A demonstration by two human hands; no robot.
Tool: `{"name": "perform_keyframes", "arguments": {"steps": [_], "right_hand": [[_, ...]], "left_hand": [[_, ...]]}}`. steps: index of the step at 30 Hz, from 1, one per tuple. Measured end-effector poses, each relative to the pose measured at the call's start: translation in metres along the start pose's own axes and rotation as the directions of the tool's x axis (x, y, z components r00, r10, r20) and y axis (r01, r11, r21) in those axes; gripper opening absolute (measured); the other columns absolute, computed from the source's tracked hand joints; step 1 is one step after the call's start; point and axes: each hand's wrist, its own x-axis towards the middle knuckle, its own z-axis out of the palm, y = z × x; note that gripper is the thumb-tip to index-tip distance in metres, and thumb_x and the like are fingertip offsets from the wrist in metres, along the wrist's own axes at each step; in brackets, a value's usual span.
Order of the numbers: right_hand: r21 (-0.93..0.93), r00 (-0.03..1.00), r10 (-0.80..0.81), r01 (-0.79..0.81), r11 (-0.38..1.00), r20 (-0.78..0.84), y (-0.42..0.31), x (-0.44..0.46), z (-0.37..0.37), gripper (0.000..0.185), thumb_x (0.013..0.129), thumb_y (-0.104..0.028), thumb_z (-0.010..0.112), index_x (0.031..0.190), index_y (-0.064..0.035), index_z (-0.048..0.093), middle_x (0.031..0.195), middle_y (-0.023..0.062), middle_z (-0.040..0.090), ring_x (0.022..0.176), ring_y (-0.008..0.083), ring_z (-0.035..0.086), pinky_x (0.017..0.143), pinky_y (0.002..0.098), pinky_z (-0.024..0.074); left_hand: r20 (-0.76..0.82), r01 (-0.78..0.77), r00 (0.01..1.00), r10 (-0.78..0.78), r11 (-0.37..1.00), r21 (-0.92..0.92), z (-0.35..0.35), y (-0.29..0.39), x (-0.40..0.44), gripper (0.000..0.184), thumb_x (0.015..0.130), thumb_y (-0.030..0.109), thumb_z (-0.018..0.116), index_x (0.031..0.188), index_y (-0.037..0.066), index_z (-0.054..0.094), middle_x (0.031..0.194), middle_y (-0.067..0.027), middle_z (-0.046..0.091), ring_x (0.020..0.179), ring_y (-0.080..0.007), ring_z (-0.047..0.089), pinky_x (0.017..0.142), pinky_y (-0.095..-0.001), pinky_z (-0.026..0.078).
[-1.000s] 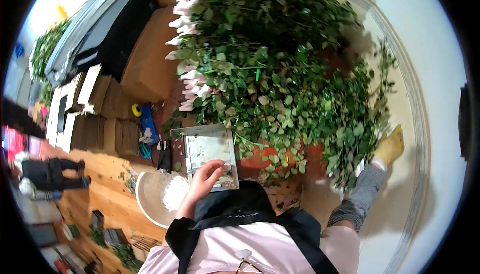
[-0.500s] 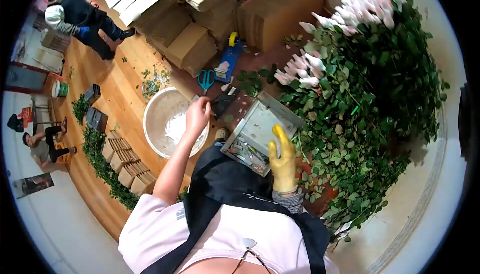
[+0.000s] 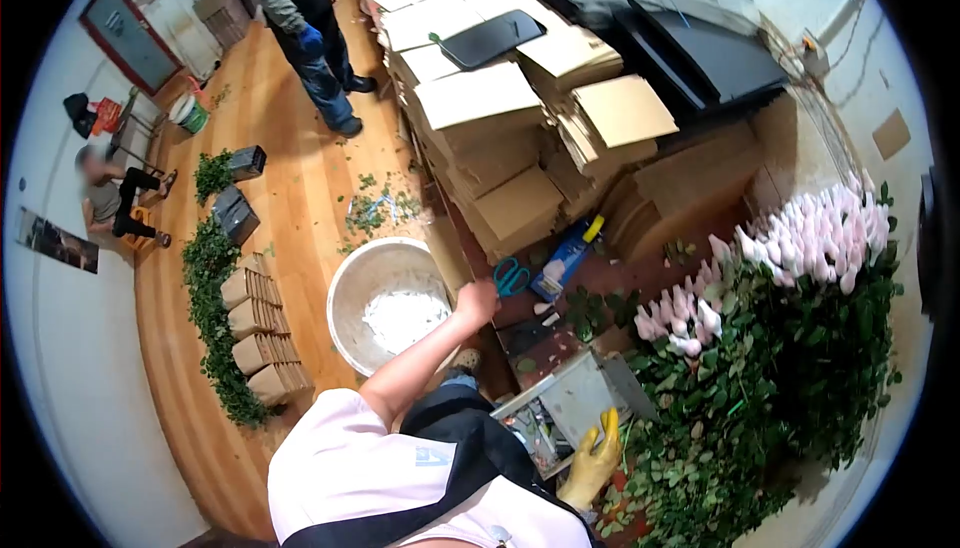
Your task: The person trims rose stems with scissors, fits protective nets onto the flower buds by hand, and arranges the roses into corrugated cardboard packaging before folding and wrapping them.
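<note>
1. Scissors (image 3: 511, 277) with teal handles lie on the dark red surface (image 3: 632, 270), just beside the person's bare left hand (image 3: 478, 303).
2. Fingers of that left hand are curled in; I cannot tell whether they grasp anything.
3. Right hand (image 3: 592, 460), in a yellow glove, is loose, its fingers extended and parted, by the edge of a metal tray (image 3: 578, 398).
4. Small items (image 3: 540, 433), too tiny to name, clutter one side of that tray.
5. Leafy stems (image 3: 700, 438) spread to the right of the tray, with pale pink heads (image 3: 815, 243) at their far end.
6. Blue tool (image 3: 565, 266) with a yellow end lies near the scissors, below stacked cardboard (image 3: 510, 203).
7. White bucket (image 3: 345, 293) with white pieces (image 3: 400, 320) inside stands on the wooden floor (image 3: 305, 283), beside the left forearm.
8. Co-worker (image 3: 315, 53) in a blue glove stands beyond, well apart from both hands.
</note>
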Motion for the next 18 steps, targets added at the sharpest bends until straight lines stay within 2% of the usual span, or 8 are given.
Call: {"name": "perform_keyframes", "arguments": {"steps": [4, 6, 8, 10, 12, 14, 16, 18], "right_hand": [[-0.051, 1.0, -0.025, 0.025, 0.998, 0.006, 0.002, -0.001, -0.001, 0.046, 0.09, -0.002, 0.058, 0.135, -0.0007, 0.054, 0.12, 0.0209, 0.067, 0.109, 0.0333, 0.065, 0.095, 0.0398, 0.0491], [-0.03, 0.999, -0.053, 0.053, 0.998, 0.004, 0.007, -0.002, 0.001, 0.046, 0.089, -0.001, 0.059, 0.135, -0.0008, 0.054, 0.119, 0.0207, 0.067, 0.109, 0.0331, 0.065, 0.093, 0.0396, 0.0498], [-0.011, 0.997, -0.08, 0.08, 0.997, 0.025, 0.018, -0.001, 0.004, 0.046, 0.089, -0.001, 0.059, 0.135, -0.0008, 0.054, 0.119, 0.0215, 0.067, 0.108, 0.0341, 0.065, 0.092, 0.0403, 0.0507], [0.147, 0.991, -0.087, 0.07, 0.987, 0.106, 0.015, 0.006, 0.002, 0.045, 0.09, -0.001, 0.057, 0.135, 0.0002, 0.053, 0.12, 0.0224, 0.065, 0.111, 0.0344, 0.064, 0.096, 0.04, 0.0485], [0.085, 0.943, -0.304, 0.294, 0.952, 0.137, -0.005, 0.022, -0.011, 0.042, 0.093, -0.003, 0.054, 0.135, 0.0019, 0.053, 0.122, 0.0229, 0.064, 0.115, 0.0333, 0.061, 0.102, 0.0384, 0.0443], [0.038, 0.863, -0.463, 0.466, 0.884, 0.202, -0.029, 0.038, -0.011, 0.043, 0.098, -0.009, 0.049, 0.14, 0.0015, 0.049, 0.126, 0.0207, 0.062, 0.117, 0.0296, 0.058, 0.105, 0.0372, 0.0417], [0.699, 0.937, -0.276, 0.051, 0.713, 0.214, -0.05, 0.045, -0.003, 0.052, 0.102, -0.027, 0.053, 0.144, 0.0012, 0.043, 0.133, 0.0198, 0.057, 0.119, 0.0272, 0.056, 0.106, 0.0395, 0.0403], [0.796, 0.748, -0.319, -0.444, 0.412, 0.582, -0.055, 0.061, -0.016, 0.054, 0.103, -0.029, 0.054, 0.148, -0.003, 0.038, 0.132, 0.0183, 0.055, 0.119, 0.0233, 0.055, 0.104, 0.0353, 0.0425]], "left_hand": [[0.086, 0.003, 0.996, 0.032, 0.923, -0.385, -0.016, -0.012, -0.008, 0.032, 0.077, 0.029, 0.074, 0.093, 0.002, 0.071, 0.079, -0.0112, 0.072, 0.072, -0.0267, 0.072, 0.054, -0.0429, 0.057], [0.426, 0.433, 0.892, -0.149, 0.552, -0.713, -0.038, -0.003, -0.027, 0.029, 0.082, 0.031, 0.073, 0.093, 0.005, 0.074, 0.071, -0.0077, 0.068, 0.061, -0.0201, 0.067, 0.045, -0.0381, 0.053], [0.408, 0.416, 0.907, -0.102, 0.365, -0.833, -0.048, 0.001, -0.056, 0.024, 0.089, 0.028, 0.069, 0.095, 0.005, 0.073, 0.073, -0.003, 0.067, 0.056, -0.0122, 0.059, 0.045, -0.0326, 0.05], [0.188, 0.217, 0.976, -0.109, 0.413, -0.885, -0.041, 0.004, -0.088, 0.023, 0.09, 0.026, 0.067, 0.095, 0.004, 0.072, 0.074, -0.0036, 0.068, 0.062, -0.0173, 0.063, 0.056, -0.0347, 0.053], [-0.048, 0.085, 0.988, -0.148, 0.772, -0.63, -0.114, 0.053, -0.135, 0.017, 0.088, 0.021, 0.067, 0.094, 0.006, 0.071, 0.073, -0.0043, 0.065, 0.07, -0.025, 0.064, 0.067, -0.0382, 0.053], [-0.309, -0.326, 0.918, 0.248, 0.916, -0.233, -0.124, 0.067, -0.153, 0.014, 0.082, 0.016, 0.066, 0.093, 0.009, 0.069, 0.079, -0.0055, 0.062, 0.082, -0.0277, 0.063, 0.081, -0.0395, 0.052], [-0.429, -0.69, 0.631, 0.646, 0.72, 0.068, -0.159, 0.093, -0.16, 0.018, 0.077, 0.02, 0.064, 0.092, 0.01, 0.065, 0.08, -0.0036, 0.059, 0.094, -0.0238, 0.06, 0.096, -0.0403, 0.047], [-0.402, -0.742, 0.514, 0.758, 0.628, 0.234, -0.168, 0.114, -0.164, 0.017, 0.076, 0.018, 0.062, 0.09, 0.008, 0.062, 0.083, -0.0019, 0.061, 0.099, -0.0221, 0.058, 0.103, -0.0425, 0.041]]}}
